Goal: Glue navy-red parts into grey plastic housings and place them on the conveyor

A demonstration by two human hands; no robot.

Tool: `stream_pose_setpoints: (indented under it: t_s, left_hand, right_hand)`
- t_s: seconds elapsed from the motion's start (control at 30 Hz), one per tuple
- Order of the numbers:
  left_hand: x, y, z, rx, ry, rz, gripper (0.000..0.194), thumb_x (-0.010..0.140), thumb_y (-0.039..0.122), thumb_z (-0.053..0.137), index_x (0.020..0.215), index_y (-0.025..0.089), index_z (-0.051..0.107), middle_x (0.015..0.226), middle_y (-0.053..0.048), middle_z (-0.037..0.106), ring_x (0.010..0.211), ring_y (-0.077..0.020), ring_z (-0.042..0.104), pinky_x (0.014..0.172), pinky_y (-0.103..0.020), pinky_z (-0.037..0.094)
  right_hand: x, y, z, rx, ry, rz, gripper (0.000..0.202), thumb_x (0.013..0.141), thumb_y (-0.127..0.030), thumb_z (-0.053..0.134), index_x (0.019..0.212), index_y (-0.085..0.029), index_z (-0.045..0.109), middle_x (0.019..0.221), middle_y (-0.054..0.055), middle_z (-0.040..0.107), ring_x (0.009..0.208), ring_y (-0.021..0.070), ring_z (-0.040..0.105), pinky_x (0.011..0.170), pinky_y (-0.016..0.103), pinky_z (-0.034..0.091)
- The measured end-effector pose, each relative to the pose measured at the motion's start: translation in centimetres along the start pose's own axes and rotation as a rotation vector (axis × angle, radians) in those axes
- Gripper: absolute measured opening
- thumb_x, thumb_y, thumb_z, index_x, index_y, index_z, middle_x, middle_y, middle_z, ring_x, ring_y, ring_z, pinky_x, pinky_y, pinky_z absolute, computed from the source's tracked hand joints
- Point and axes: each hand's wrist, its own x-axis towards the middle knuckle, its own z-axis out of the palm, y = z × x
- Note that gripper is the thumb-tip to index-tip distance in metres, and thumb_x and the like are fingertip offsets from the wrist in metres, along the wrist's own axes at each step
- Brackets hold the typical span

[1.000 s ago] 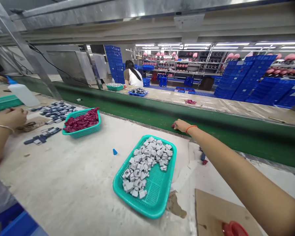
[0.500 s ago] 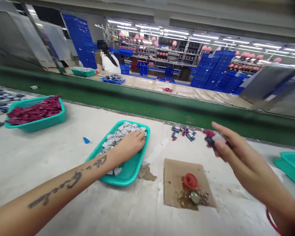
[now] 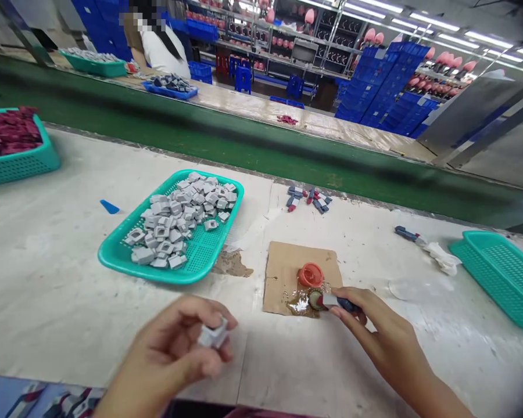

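Note:
My left hand pinches a small light grey plastic block with a hollow in it, above the near part of the table. In my right hand is a dark blue and grey plastic part with a maroon tip. That tip is at a small round metal-looking cap on a wet piece of cardboard; whether they touch I cannot tell. Just behind the cap stands a red cup. A green basket of similar grey blocks lies beyond my left hand.
Several assembled parts lie near the green ledge. Another part and crumpled white tissue lie by a green basket. Maroon pieces fill the left basket. A person sits across the ledge.
My left hand has left the basket of grey blocks and come nearer with one block. My right hand has moved down and left to the cap on the cardboard. The camera view has tilted down.

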Motion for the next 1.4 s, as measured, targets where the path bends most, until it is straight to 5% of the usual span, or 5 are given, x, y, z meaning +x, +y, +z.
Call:
stream_pose_setpoints:
  t_s: [0.17,0.33,0.57,0.73,1.4]
  left_hand:
    - [-1.3,-4.2,1.5,-0.146,-0.041,-0.219,0.03,0.05,0.042,0.088,0.074,0.027,0.077,0.065,0.002,0.07,0.06,-0.0106,0.063,0.059,-0.018,0.049]
    - [-1.6,-6.0,1.8,-0.192,-0.107,-0.174,0.036,0.054,0.036,0.087,0.087,0.029,0.075,0.071,0.002,0.071,0.065,-0.0094,0.062,0.063,-0.016,0.048]
    - [-1.4,-6.4,2.9,-0.333,-0.066,-0.299,0.034,0.046,0.025,0.092,0.076,0.024,0.076,0.07,0.002,0.074,0.065,-0.0071,0.064,0.062,-0.013,0.048]
    - [-1.5,-6.6,3.8,-0.418,-0.048,-0.388,0.036,0.039,0.023,0.094,0.07,0.023,0.076,0.069,0.0,0.076,0.058,-0.0072,0.061,0.055,-0.015,0.048]
    - [-2.4,-5.9,4.4,-0.23,-0.026,-0.327,0.035,0.035,0.033,0.093,0.067,0.026,0.079,0.056,0.005,0.067,0.051,-0.0051,0.053,0.052,-0.013,0.044]
  right_hand:
    - [0.3,-0.2,0.5,-0.028,-0.008,-0.057,0.015,0.091,-0.02,0.053,0.105,-0.02,0.058,0.092,0.005,0.069,0.078,0.0148,0.065,0.055,0.022,0.053]
    - [0.3,-0.1,0.6,-0.058,-0.023,-0.07,0.016,0.091,-0.02,0.053,0.105,-0.019,0.057,0.092,0.006,0.068,0.079,0.015,0.065,0.057,0.023,0.053]
    - [-0.7,-1.3,0.0,-0.069,0.075,0.076,0.016,0.089,-0.026,0.057,0.105,-0.022,0.057,0.094,0.004,0.066,0.071,0.0121,0.063,0.055,0.019,0.052]
    - [-2.6,-4.1,0.0,0.318,0.164,0.319,0.019,0.088,-0.028,0.059,0.106,-0.029,0.056,0.097,0.002,0.066,0.089,0.016,0.067,0.072,0.02,0.057]
    - [-2.1,-6.0,0.2,0.408,-0.013,0.17,0.022,0.083,-0.02,0.064,0.103,-0.031,0.063,0.093,0.0,0.071,0.077,0.0168,0.069,0.051,0.018,0.055]
